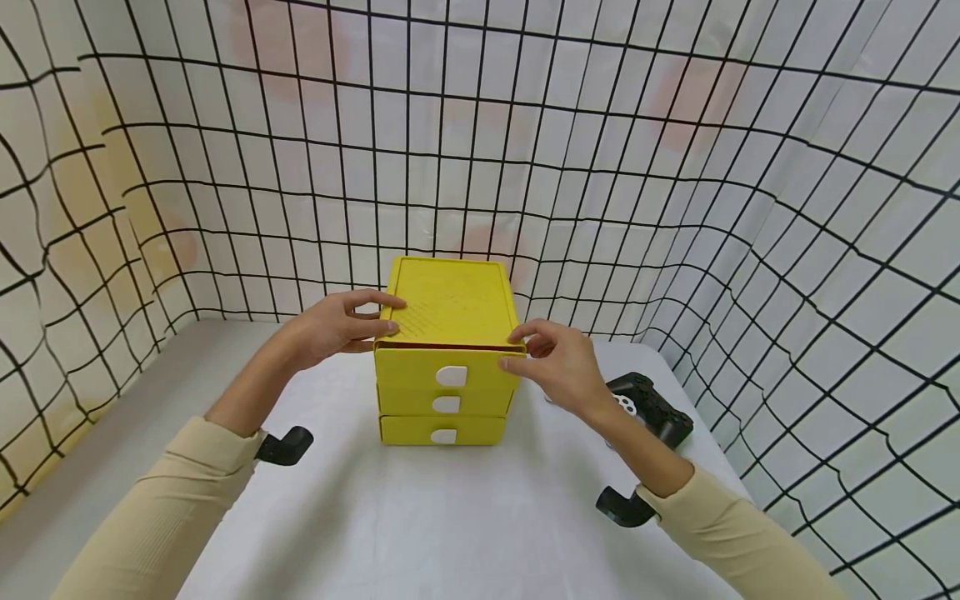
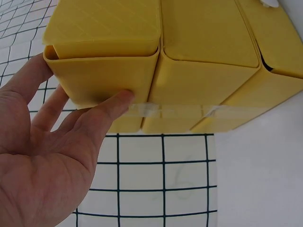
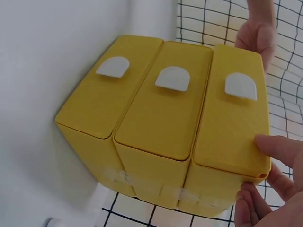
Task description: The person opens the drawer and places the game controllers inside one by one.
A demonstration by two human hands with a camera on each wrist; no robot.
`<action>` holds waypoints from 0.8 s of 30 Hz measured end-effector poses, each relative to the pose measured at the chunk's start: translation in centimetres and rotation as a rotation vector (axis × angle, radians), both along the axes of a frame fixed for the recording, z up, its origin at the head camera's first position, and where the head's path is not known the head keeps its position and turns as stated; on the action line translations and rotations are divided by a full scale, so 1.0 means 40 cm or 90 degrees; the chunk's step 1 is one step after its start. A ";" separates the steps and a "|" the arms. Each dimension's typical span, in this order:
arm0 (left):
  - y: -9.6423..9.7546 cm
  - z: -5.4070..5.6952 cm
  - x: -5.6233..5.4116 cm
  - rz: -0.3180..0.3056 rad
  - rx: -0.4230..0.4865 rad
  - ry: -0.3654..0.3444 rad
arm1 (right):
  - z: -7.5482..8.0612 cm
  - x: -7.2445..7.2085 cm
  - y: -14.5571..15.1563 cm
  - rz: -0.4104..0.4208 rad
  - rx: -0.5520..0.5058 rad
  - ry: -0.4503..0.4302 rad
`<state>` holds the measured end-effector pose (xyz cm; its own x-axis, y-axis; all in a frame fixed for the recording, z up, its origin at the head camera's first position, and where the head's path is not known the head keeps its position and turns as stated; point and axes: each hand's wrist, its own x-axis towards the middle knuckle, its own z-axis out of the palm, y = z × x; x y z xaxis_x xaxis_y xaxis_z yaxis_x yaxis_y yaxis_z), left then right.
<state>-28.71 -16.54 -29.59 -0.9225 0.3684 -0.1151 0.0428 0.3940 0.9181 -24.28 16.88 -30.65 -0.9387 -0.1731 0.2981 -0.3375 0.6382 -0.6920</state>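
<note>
A yellow three-drawer box (image 1: 453,300) with white tabs stands upright on the table. A thin dark gap shows between its lid and the top drawer (image 1: 412,367). At its upper left edge, my left hand (image 1: 337,327) rests two digits on the lid; in the left wrist view other fingers (image 2: 120,100) lie straight against the side wall. My right hand (image 1: 558,362) pinches the front upper right corner, thumb on the top drawer's front and index finger on the lid's edge. Its remaining fingers (image 3: 248,203) curl by the side wall.
A black game controller (image 1: 648,408) lies on the white table (image 1: 450,525), right of the box and partly behind my right forearm. Black netting (image 1: 480,125) over white sheeting encloses the back and both sides. Each wrist carries a black mount (image 1: 626,507).
</note>
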 end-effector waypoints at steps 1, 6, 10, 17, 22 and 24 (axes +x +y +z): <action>0.000 0.000 0.000 0.000 -0.001 0.000 | -0.003 -0.001 -0.001 0.000 -0.006 0.011; 0.000 0.002 -0.002 0.014 -0.002 -0.014 | -0.017 -0.008 -0.007 0.002 -0.028 0.059; -0.001 0.002 -0.003 0.015 0.002 -0.023 | -0.026 -0.014 -0.010 -0.002 -0.038 0.090; -0.002 0.002 -0.003 0.014 0.000 -0.023 | -0.034 -0.020 -0.014 -0.001 -0.035 0.134; -0.002 0.002 -0.002 0.013 0.002 -0.023 | -0.031 -0.017 -0.017 0.001 -0.037 0.135; -0.002 0.002 -0.002 0.011 0.002 -0.020 | -0.028 -0.016 -0.017 0.002 -0.033 0.132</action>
<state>-28.78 -16.60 -29.51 -0.9249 0.3522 -0.1432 0.0068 0.3920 0.9199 -24.92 16.20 -31.78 -0.8561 -0.1554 0.4929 -0.4778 0.6017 -0.6401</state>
